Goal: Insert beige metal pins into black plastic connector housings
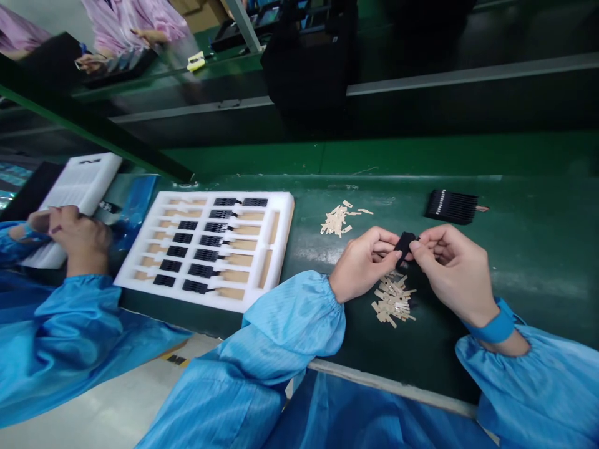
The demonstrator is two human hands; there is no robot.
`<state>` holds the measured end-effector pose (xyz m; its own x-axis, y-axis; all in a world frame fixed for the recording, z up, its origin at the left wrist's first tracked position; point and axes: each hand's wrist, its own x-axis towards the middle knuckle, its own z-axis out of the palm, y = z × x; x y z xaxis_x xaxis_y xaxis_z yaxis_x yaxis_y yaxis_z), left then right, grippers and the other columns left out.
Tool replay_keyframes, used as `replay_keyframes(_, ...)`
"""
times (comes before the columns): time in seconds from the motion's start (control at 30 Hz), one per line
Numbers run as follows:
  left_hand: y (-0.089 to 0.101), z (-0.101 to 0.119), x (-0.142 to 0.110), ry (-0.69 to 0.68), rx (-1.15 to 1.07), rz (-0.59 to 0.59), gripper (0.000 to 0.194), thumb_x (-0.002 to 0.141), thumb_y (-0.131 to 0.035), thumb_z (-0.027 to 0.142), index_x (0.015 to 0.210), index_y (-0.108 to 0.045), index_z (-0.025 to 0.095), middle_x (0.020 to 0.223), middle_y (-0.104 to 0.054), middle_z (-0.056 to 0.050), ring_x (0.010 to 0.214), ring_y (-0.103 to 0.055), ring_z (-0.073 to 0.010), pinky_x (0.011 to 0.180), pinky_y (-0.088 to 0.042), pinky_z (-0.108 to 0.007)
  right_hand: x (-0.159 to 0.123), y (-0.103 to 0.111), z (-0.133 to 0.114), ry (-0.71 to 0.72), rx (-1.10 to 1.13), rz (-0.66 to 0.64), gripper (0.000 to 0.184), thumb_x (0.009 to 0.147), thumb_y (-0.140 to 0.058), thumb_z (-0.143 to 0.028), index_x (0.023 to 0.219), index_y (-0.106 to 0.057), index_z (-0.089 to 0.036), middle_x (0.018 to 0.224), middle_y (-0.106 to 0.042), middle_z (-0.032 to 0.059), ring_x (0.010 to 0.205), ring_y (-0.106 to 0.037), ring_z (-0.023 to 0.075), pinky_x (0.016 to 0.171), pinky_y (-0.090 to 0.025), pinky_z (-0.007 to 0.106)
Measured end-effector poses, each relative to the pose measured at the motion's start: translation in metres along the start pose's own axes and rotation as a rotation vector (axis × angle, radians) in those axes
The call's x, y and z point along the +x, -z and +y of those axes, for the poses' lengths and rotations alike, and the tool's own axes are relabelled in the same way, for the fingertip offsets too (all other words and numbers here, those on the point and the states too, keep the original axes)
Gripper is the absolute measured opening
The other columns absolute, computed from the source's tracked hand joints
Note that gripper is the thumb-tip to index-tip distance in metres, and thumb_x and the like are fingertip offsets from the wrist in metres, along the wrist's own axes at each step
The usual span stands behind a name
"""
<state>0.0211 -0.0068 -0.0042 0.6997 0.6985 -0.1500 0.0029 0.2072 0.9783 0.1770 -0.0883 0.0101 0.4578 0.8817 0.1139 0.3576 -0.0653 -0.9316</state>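
Observation:
Between my two hands is a small black rectangular part, held up over the green bench. My left hand pinches it from the left, thumb and fingers closed. From the right, the thumb and forefinger of my right hand close on its upper edge; whether they also hold a smaller piece I cannot tell. Just below my hands lies a loose pile of small pale flat strips. A second, smaller pile of such strips is beyond my left hand. A row of black flat pieces lies beyond my right hand.
A white foam tray left of my hands holds several black parts in its slots. Farther left, a co-worker's hands are at another white foam piece. A green post slants behind. People in pink work across the bench.

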Motion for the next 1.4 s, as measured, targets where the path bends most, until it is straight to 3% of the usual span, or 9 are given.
replay_keyframes(0.23, 0.006, 0.003, 0.002, -0.003, -0.069, -0.088, 0.036, 0.09, -0.073, 0.042, 0.109, -0.061, 0.014, 0.098, -0.075, -0.01, 0.089, -0.074, -0.0169, 0.072, -0.056, -0.023, 0.008, 0.006, -0.006, -0.077, 0.156, -0.075, 0.026, 0.084, -0.08, -0.041, 0.08, -0.064, -0.021, 0.062, -0.067, 0.0005, 0.05, -0.062, 0.0133, 0.046, -0.05, 0.023)
replay_keyframes(0.43, 0.014, 0.011, 0.002, 0.126, -0.253, -0.211, 0.044, 0.089, -0.075, 0.044, 0.116, -0.058, 0.014, 0.089, -0.075, -0.008, 0.069, -0.072, -0.0138, 0.058, -0.055, -0.021, 0.011, 0.016, 0.001, -0.16, 0.327, -0.292, 0.027, 0.087, -0.08, -0.042, 0.091, -0.066, -0.019, 0.065, -0.066, -0.0004, 0.051, -0.057, 0.0119, 0.05, -0.048, 0.024)
replay_keyframes(0.53, 0.016, 0.012, 0.002, 0.194, -0.319, -0.266, 0.046, 0.088, -0.075, 0.042, 0.121, -0.058, 0.014, 0.088, -0.074, -0.007, 0.064, -0.071, -0.013, 0.054, -0.054, -0.02, 0.008, 0.016, 0.006, -0.149, 0.407, -0.329, 0.023, 0.09, -0.076, -0.039, 0.096, -0.065, -0.02, 0.067, -0.065, -0.0006, 0.055, -0.058, 0.0131, 0.055, -0.05, 0.026)
replay_keyframes(0.8, 0.015, 0.014, 0.002, 0.257, -0.406, -0.235, 0.049, 0.084, -0.081, 0.041, 0.119, -0.057, 0.016, 0.085, -0.073, -0.004, 0.059, -0.068, -0.0096, 0.052, -0.052, -0.017, 0.002, 0.004, -0.006, -0.081, 0.358, -0.23, 0.027, 0.089, -0.077, -0.043, 0.093, -0.062, -0.021, 0.069, -0.069, 0.0008, 0.061, -0.066, 0.0155, 0.057, -0.055, 0.027)
replay_keyframes(1.0, 0.015, 0.018, 0.001, 0.282, -0.415, -0.199, 0.047, 0.083, -0.082, 0.039, 0.118, -0.062, 0.015, 0.083, -0.071, -0.001, 0.057, -0.065, -0.0068, 0.047, -0.046, -0.015, 0.005, 0.007, -0.006, -0.069, 0.332, -0.258, 0.025, 0.09, -0.075, -0.043, 0.093, -0.063, -0.021, 0.071, -0.069, 0.0013, 0.06, -0.063, 0.0145, 0.057, -0.055, 0.027)
replay_keyframes(1.13, 0.016, 0.019, 0.002, 0.273, -0.389, -0.156, 0.048, 0.083, -0.082, 0.039, 0.119, -0.063, 0.015, 0.084, -0.07, -0.001, 0.056, -0.064, -0.0055, 0.048, -0.046, -0.014, 0.01, 0.015, -0.006, -0.019, 0.25, -0.108, 0.019, 0.09, -0.073, -0.037, 0.084, -0.065, -0.021, 0.064, -0.061, -0.0013, 0.055, -0.057, 0.013, 0.053, -0.05, 0.025)
replay_keyframes(1.23, 0.016, 0.019, 0.002, 0.276, -0.371, -0.153, 0.049, 0.083, -0.082, 0.04, 0.12, -0.063, 0.014, 0.083, -0.07, -0.002, 0.056, -0.063, -0.0057, 0.047, -0.046, -0.014, 0.012, 0.015, -0.008, 0.038, 0.219, 0.013, 0.012, 0.088, -0.073, -0.03, 0.083, -0.066, -0.022, 0.072, -0.064, 0.0, 0.058, -0.058, 0.013, 0.055, -0.051, 0.025)
replay_keyframes(1.4, 0.015, 0.018, 0.001, 0.282, -0.358, -0.166, 0.048, 0.083, -0.081, 0.039, 0.12, -0.064, 0.013, 0.083, -0.071, -0.002, 0.057, -0.064, -0.0061, 0.047, -0.046, -0.014, 0.01, 0.011, -0.006, 0.074, 0.202, 0.016, 0.01, 0.087, -0.073, -0.028, 0.083, -0.066, -0.023, 0.074, -0.065, -0.0001, 0.059, -0.059, 0.0132, 0.059, -0.052, 0.027)
